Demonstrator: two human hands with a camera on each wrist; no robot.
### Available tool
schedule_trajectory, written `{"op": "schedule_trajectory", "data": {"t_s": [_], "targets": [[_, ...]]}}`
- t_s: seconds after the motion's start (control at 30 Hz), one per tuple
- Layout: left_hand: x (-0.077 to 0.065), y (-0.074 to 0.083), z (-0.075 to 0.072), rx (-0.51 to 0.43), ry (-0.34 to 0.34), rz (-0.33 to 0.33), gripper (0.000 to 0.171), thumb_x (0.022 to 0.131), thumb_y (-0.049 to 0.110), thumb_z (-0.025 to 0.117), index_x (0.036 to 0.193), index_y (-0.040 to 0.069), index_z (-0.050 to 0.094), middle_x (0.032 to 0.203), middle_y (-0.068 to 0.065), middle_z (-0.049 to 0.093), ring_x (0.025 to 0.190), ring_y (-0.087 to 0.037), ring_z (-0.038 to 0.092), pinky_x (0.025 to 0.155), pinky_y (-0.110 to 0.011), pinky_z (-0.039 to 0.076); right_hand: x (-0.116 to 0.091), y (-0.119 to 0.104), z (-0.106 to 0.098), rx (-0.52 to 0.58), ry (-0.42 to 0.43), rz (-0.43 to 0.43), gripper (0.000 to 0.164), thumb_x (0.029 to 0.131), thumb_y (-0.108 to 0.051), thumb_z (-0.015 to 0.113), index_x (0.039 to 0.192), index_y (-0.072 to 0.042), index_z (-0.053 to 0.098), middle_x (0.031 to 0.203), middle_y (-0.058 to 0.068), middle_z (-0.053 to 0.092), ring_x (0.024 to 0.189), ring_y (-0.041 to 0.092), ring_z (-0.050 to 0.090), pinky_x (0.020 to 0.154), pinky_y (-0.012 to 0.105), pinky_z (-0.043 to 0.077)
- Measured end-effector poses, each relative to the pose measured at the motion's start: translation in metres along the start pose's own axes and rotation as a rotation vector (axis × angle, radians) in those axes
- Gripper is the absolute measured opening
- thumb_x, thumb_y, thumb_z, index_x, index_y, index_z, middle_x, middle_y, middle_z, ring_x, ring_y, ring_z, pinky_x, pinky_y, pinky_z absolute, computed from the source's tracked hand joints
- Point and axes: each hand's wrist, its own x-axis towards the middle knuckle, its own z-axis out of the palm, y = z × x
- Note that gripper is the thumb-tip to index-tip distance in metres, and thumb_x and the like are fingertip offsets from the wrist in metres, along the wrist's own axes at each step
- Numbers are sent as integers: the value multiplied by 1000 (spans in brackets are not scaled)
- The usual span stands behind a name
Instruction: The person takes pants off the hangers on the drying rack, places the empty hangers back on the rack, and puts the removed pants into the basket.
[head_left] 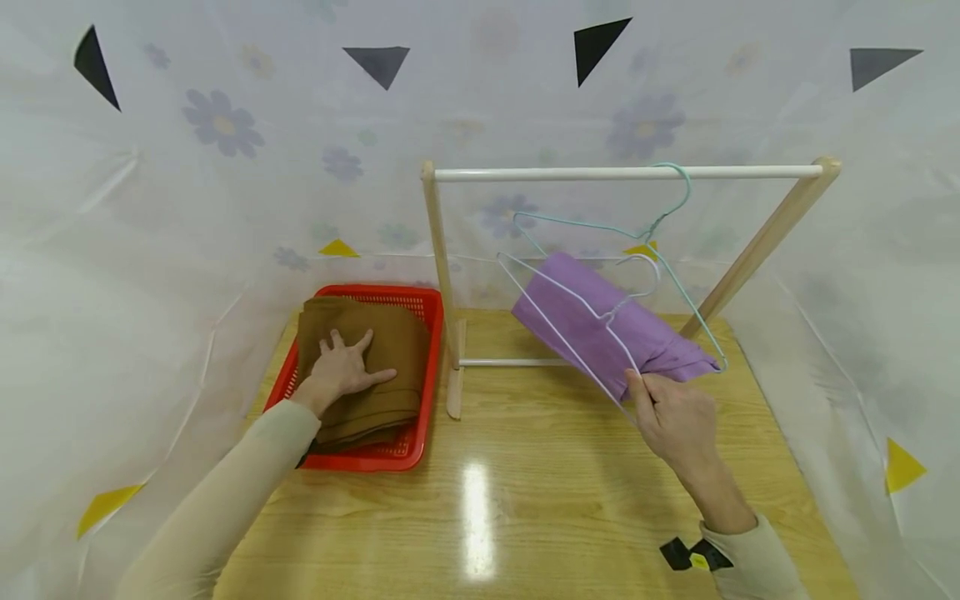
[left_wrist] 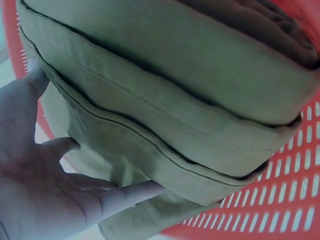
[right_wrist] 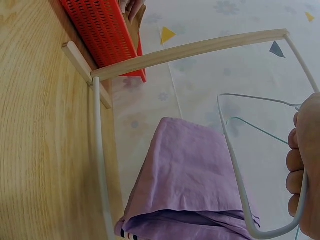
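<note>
My left hand [head_left: 341, 371] rests with spread fingers on a stack of folded brown cloth [head_left: 393, 350] inside a red plastic basket [head_left: 429, 400]. From the left wrist view, its fingers [left_wrist: 125, 200] lie against the layered folds of the stack. My right hand [head_left: 678, 421] grips a white wire hanger [head_left: 609, 317] near one lower corner, and nothing hangs on it. Just behind, a folded purple cloth [head_left: 592, 304] hangs over a teal wire hanger [head_left: 651, 234]. That hanger is hooked on the white rail [head_left: 540, 175]. In the right wrist view the purple cloth [right_wrist: 195, 165] shows a striped edge.
A wooden-sided rack [head_left: 438, 242] stands at the back of the wood-grain table [head_left: 540, 500], its near left foot beside the basket. A low white crossbar [head_left: 517, 362] joins its sides. Flower-printed sheeting [head_left: 300, 167] with black and yellow triangles encloses the table.
</note>
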Motion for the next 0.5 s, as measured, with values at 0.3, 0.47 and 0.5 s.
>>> {"op": "schedule_trajectory", "data": {"t_s": [0.3, 0.47, 0.5], "targets": [[5, -5, 7, -46, -57, 15, 103, 98, 69, 56, 168, 4, 17, 155, -58, 16, 144, -76, 23, 119, -75, 33, 0, -1, 2, -2, 2, -8, 67, 113, -50, 39, 54, -20, 29, 47, -9, 24, 53, -5, 7, 46, 16, 5], [9, -5, 8, -43, -80, 29, 106, 96, 73, 55, 167, 2, 19, 155, -55, 24, 146, -73, 27, 120, -74, 31, 0, -2, 2, 8, -6, -8, 67, 113, -50, 38, 54, -20, 29, 48, -9, 24, 53, -5, 7, 46, 15, 5], [9, -4, 8, -42, -86, 32, 107, 96, 73, 55, 167, 2, 19, 155, -55, 25, 146, -73, 26, 120, -75, 30, -1, -2, 2, 11, -8, -7, 67, 113, -50, 38, 54, -20, 29, 48, -9, 24, 53, -5, 7, 46, 15, 5]]}}
